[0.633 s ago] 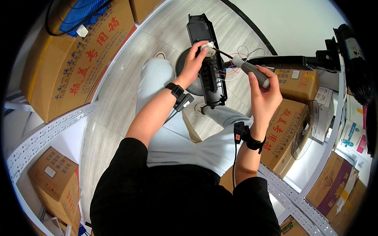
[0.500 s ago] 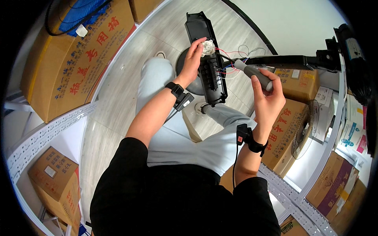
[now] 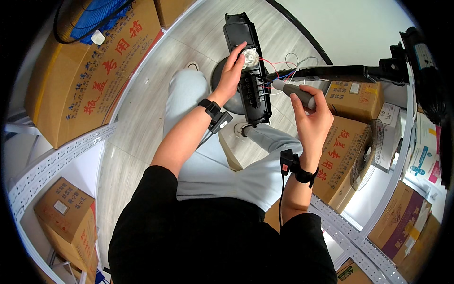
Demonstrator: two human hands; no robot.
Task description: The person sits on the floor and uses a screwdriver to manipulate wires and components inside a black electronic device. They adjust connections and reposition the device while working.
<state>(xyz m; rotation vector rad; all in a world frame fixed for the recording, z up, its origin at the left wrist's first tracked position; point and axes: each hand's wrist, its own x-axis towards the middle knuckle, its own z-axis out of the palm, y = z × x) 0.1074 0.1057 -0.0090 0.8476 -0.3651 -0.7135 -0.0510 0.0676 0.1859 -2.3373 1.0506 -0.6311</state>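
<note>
My left hand (image 3: 230, 76) grips the left edge of a long black plastic housing (image 3: 240, 33), its fingers beside a clear round part (image 3: 251, 57) set in the housing. Below that part is a row of black push-buttons (image 3: 250, 91). My right hand (image 3: 312, 112) is closed around a thick grey electric screwdriver (image 3: 301, 95), whose pale nose points left at the housing's middle. Thin red, blue and white wires (image 3: 283, 75) run out of the housing's right side, close to the screwdriver's nose. Whether its tip touches a screw is too small to tell.
A black pole (image 3: 338, 73) extends right from the housing to a stand. Under the housing is a round black base (image 3: 219, 80). Cardboard boxes (image 3: 101, 66) fill the shelves on both sides, and a wire fan guard (image 3: 368, 154) leans at the right.
My right hand has moved left with the screwdriver, bringing its nose nearer the housing. My left hand and the housing have hardly moved.
</note>
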